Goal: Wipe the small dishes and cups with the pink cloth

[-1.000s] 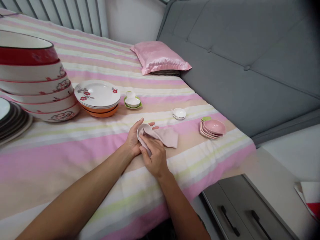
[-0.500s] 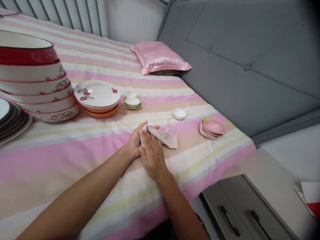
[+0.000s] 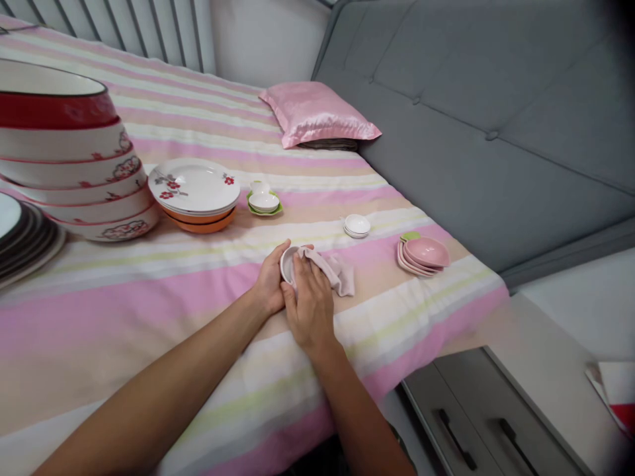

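Looking down over a wide bed (image 3: 124, 317) under a pink, white, beige and yellow striped cover. Facing a grey padded, buttoned headboard (image 3: 461, 79) along the right and glimpsing a grey drawer cabinet (image 3: 469, 387) below. Seeing a shiny pink satin pillow (image 3: 320, 116) beside the headboard; at left, a tall stack of red-and-white flowered bowls (image 3: 74, 175), adjoined by dark-edged round plates (image 3: 37, 238) and white flowered plates over orange bowls (image 3: 198, 188). Noting pink dishes with a green tip (image 3: 426, 252) to the right, small green-and-white dishes (image 3: 264, 203) and tiny white round dishes (image 3: 357, 225) beyond the hands. Grasping a thin pale-pink cloth (image 3: 338, 271) in the right hand (image 3: 312, 301), trailing lengthwise rightward. Cupping a small round white dish (image 3: 286, 264) in the left hand (image 3: 270, 284), over the bed's near side, well apart from every pile. Turning the round dish's hollow upward, facing the right hand; hiding much of it behind fingers and cloth.
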Demonstrator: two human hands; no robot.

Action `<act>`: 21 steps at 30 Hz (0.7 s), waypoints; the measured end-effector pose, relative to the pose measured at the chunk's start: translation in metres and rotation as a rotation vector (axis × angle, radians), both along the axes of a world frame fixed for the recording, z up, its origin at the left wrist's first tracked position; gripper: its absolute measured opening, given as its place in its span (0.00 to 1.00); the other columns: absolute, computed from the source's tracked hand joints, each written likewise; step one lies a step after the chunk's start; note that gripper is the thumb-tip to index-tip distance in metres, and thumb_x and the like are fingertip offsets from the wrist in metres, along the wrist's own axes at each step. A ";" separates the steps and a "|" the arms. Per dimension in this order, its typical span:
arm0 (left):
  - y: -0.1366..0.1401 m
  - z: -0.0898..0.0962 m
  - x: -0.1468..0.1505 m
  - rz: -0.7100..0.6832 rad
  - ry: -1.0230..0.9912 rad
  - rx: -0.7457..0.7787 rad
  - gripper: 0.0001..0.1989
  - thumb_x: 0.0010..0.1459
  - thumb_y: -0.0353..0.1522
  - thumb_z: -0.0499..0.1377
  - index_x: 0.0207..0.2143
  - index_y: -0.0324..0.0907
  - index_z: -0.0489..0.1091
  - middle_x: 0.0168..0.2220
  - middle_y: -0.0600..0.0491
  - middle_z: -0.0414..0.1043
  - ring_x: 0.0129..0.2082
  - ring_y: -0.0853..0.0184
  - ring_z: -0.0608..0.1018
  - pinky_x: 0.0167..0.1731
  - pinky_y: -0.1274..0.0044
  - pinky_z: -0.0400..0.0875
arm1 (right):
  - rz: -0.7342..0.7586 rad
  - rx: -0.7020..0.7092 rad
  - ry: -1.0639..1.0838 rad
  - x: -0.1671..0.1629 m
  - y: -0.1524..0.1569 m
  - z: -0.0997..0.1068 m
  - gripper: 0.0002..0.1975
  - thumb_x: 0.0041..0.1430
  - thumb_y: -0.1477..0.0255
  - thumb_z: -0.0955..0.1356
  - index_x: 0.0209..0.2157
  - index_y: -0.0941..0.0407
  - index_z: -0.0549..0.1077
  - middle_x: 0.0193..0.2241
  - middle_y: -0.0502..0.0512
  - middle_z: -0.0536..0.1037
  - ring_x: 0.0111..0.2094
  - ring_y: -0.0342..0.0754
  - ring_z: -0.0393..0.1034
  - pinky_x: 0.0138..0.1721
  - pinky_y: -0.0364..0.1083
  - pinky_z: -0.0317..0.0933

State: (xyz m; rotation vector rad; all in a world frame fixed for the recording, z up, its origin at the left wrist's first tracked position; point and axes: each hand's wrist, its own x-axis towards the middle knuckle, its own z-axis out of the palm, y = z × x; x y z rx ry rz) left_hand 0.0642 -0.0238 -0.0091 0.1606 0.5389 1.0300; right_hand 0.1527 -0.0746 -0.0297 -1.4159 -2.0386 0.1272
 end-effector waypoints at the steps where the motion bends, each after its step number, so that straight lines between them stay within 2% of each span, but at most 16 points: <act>1: 0.000 0.000 0.000 0.025 0.010 0.004 0.18 0.56 0.39 0.51 0.39 0.36 0.72 0.30 0.46 0.77 0.31 0.61 0.78 0.36 0.69 0.72 | -0.001 0.007 0.008 0.000 0.000 -0.001 0.25 0.64 0.68 0.56 0.60 0.63 0.55 0.60 0.61 0.59 0.62 0.53 0.47 0.61 0.55 0.45; 8: 0.002 0.001 -0.003 0.158 0.096 0.020 0.16 0.56 0.39 0.52 0.35 0.35 0.71 0.27 0.46 0.75 0.31 0.62 0.78 0.35 0.71 0.73 | 0.060 0.090 0.135 0.004 0.003 -0.009 0.21 0.61 0.72 0.60 0.55 0.61 0.64 0.52 0.61 0.70 0.56 0.51 0.60 0.55 0.52 0.55; 15: -0.002 0.008 0.002 0.196 0.197 0.025 0.18 0.56 0.45 0.53 0.35 0.37 0.68 0.27 0.49 0.73 0.28 0.66 0.77 0.32 0.75 0.72 | 0.111 0.059 0.465 0.006 0.004 -0.007 0.15 0.59 0.73 0.61 0.47 0.56 0.71 0.45 0.57 0.76 0.48 0.48 0.68 0.51 0.49 0.61; 18: -0.004 0.008 0.006 0.186 0.203 0.098 0.19 0.55 0.47 0.53 0.35 0.38 0.67 0.26 0.51 0.71 0.28 0.67 0.75 0.32 0.75 0.71 | 0.058 -0.002 0.668 0.007 0.003 -0.001 0.13 0.59 0.70 0.63 0.44 0.56 0.72 0.43 0.57 0.76 0.47 0.48 0.69 0.51 0.49 0.62; 21: -0.005 0.004 0.008 0.179 0.259 0.243 0.16 0.53 0.43 0.57 0.35 0.39 0.68 0.27 0.54 0.69 0.28 0.69 0.73 0.30 0.78 0.68 | -0.033 -0.044 0.875 0.010 0.006 -0.001 0.13 0.58 0.67 0.64 0.42 0.57 0.72 0.42 0.57 0.76 0.45 0.49 0.70 0.49 0.49 0.63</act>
